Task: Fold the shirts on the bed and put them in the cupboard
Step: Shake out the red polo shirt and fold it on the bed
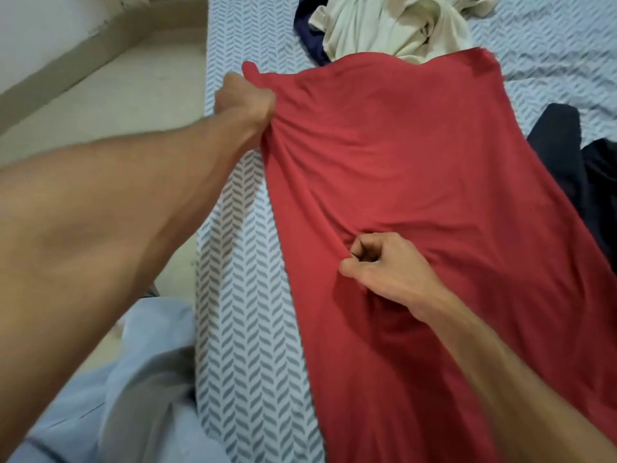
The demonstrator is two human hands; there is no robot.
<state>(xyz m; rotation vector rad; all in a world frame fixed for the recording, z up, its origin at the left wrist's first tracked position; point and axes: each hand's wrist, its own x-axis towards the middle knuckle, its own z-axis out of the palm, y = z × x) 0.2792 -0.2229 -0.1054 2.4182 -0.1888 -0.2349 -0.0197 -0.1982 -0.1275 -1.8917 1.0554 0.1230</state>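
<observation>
Now the red shirt (417,195) lies spread across the bed (243,295); the left hand (247,101) clenches its edge at ten o'clock, while the right hand (384,272) pinches fabric near the middle.

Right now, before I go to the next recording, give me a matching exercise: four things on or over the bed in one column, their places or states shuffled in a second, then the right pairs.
Things
1. red shirt
2. cream garment
3. left hand
4. right hand

Places or states
A. crumpled at the far end of the bed
B. grips the shirt's far left edge
C. spread out, held by both hands
D. pinches the fabric near the shirt's middle

Pairs: 1-C, 2-A, 3-B, 4-D
</observation>
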